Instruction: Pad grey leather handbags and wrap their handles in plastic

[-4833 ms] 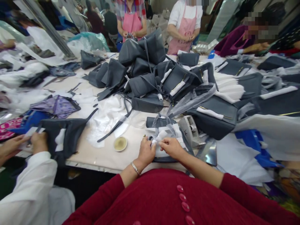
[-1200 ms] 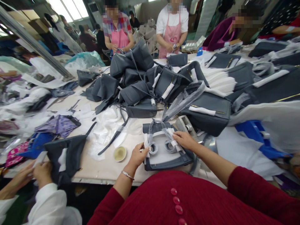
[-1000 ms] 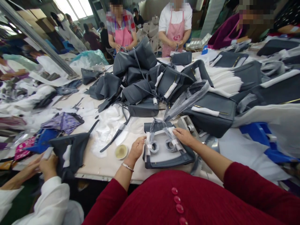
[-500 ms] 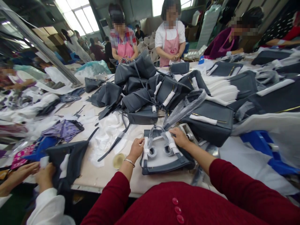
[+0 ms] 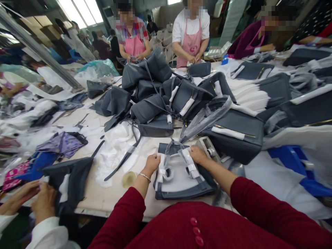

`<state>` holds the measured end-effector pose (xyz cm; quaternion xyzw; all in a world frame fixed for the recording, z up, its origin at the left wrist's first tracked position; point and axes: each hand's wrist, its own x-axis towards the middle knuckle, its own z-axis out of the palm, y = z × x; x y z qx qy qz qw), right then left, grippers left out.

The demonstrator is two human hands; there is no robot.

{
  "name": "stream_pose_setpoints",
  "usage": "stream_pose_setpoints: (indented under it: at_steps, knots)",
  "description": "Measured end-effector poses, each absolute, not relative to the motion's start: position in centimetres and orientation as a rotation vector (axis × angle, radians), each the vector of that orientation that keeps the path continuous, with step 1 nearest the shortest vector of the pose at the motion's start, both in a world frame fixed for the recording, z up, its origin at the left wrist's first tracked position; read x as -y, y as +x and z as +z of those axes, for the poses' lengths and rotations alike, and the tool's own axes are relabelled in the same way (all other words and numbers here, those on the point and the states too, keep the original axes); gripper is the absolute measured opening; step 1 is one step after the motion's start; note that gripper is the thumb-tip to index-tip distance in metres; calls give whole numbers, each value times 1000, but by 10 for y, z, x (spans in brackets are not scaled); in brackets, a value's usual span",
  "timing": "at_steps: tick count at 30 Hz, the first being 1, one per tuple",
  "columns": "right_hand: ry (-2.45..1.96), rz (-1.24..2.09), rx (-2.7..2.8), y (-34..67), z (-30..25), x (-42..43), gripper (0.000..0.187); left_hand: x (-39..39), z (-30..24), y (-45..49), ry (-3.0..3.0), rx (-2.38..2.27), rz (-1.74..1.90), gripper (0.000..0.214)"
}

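Observation:
A grey handbag (image 5: 181,188) lies flat on the table in front of me, a white sheet over its face and its two handles wrapped in clear plastic and white paper. My left hand (image 5: 152,163) is closed on the bag's upper left corner by the left handle wrap (image 5: 161,170). My right hand (image 5: 197,154) is closed on the upper right corner by the right handle wrap (image 5: 189,162).
A heap of grey handbags (image 5: 158,90) fills the table's middle, with a stack of white sheets (image 5: 249,95) to the right. A small round tin (image 5: 129,178) sits left of my bag. A co-worker's hands (image 5: 33,200) hold another grey bag at the left; people stand across the table.
Since 4.8 s ago my hands went from pinching white wrap close together to gripping the bag's two upper corners. The bag now lies flat and has slid slightly away from me.

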<state>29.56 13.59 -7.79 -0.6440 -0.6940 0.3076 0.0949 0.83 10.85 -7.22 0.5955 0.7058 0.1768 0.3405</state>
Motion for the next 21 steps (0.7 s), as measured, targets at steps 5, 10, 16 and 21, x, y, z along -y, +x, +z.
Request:
stream_pose_setpoints:
  at_steps: [5, 10, 16, 21]
  knots:
    - [-2079, 876, 1986, 288, -89, -128, 22, -115, -85, 13, 1449, -1961, 420, 31]
    - [-2065, 887, 1906, 298, -82, -115, 29, -102, -79, 10, 1415, -1907, 544, 34]
    - [-1884, 1073, 1698, 325, -76, -60, 39, -31, -58, -2, 1151, -1623, 692, 53]
    - [-1968, 1115, 1766, 325, -80, -25, 40, 9, -57, 8, 705, -1314, 630, 63]
